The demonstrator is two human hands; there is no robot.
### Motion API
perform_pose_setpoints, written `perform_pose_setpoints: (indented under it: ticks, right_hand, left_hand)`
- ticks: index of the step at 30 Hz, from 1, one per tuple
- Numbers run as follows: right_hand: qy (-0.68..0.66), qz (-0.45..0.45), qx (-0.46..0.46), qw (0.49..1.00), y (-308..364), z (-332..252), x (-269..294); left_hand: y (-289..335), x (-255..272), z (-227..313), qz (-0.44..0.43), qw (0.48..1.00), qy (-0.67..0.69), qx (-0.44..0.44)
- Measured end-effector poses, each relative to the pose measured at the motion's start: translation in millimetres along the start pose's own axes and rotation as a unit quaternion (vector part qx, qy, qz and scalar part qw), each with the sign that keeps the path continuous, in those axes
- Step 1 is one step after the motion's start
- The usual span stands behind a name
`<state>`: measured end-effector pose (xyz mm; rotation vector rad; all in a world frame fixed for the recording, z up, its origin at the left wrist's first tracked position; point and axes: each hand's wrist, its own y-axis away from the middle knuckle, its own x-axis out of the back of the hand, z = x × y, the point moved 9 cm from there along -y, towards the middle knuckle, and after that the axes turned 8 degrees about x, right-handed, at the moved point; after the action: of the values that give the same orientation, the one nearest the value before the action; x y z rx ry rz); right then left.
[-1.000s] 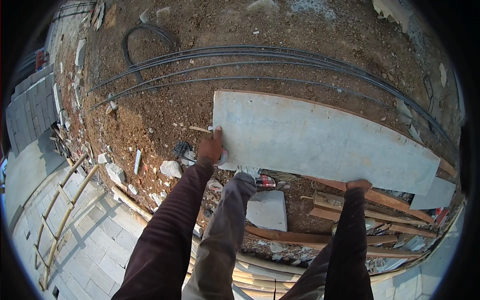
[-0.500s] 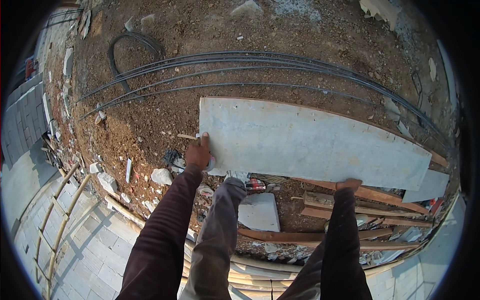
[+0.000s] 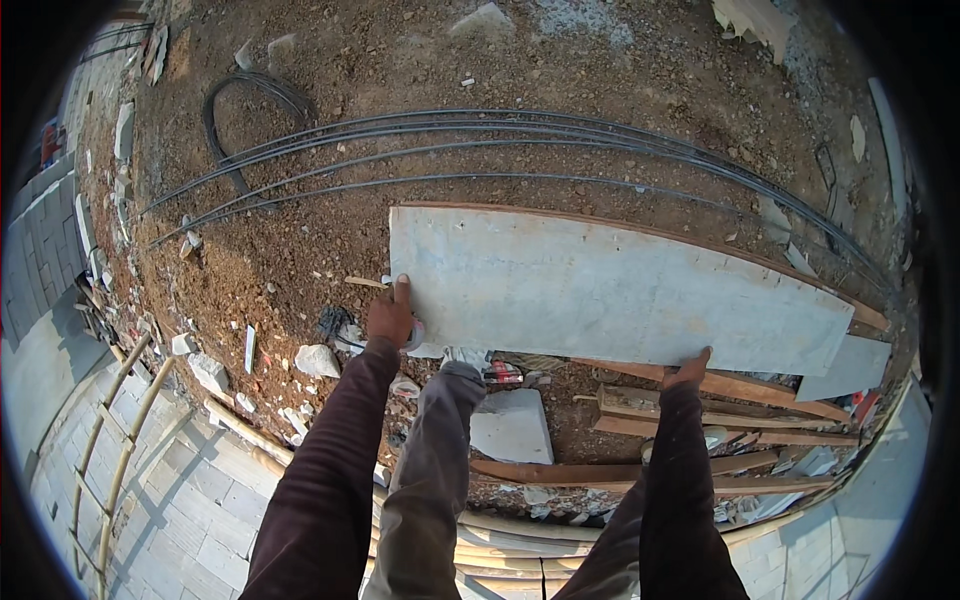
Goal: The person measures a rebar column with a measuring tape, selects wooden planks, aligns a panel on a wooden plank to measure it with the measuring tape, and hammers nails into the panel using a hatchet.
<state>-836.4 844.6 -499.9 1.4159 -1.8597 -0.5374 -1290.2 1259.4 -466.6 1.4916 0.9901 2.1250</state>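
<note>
Dirt (image 3: 262,262); left hand (image 3: 390,318), right hand (image 3: 686,371) grip board (image 3: 600,290); perhaps red can (image 3: 505,373).

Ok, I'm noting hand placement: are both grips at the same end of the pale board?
No, the left grip is at the left end of the pale board, while the right grip is on its near edge, toward the right.

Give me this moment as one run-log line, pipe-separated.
left hand: grips grey panel, left end | right hand: near edge, thumb on top | beyond panel: dark rods | nearer side: wooden boards
</note>
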Motion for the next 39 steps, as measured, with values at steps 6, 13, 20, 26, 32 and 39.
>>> perform_pose_setpoints:
  ticks: [6, 13, 20, 26, 32, 39]
  right_hand:
    - [0.005, -0.010, 0.016, 1.000, -11.1, -5.8, 8.3]
    - [-0.004, 0.026, -0.014, 1.000, 17.6, -7.9, -0.9]
    - [0.050, 0.121, -0.002, 0.991, 33.0, -21.1, 8.6]
    - [0.090, 0.182, -0.061, 0.977, 66.3, -15.2, -2.8]
    - [0.074, 0.171, -0.050, 0.981, 34.4, -15.7, 10.7]
    - [0.075, 0.091, -0.056, 0.991, 11.9, 26.6, -5.2]
  left_hand:
    - [-9.5, -7.8, -9.1, 0.004, 1.000, 0.021, -0.006]
    - [-14.0, -5.6, -24.2, -0.030, 0.998, 0.031, 0.052]
    - [-16.9, -15.4, -24.4, -0.038, 0.992, 0.115, 0.027]
    - [-29.1, -9.0, -55.9, -0.069, 0.987, 0.131, 0.061]
    - [-34.6, -29.0, -52.7, -0.091, 0.984, 0.144, 0.060]
    - [-42.4, -2.7, -72.5, -0.060, 0.990, 0.108, 0.063]
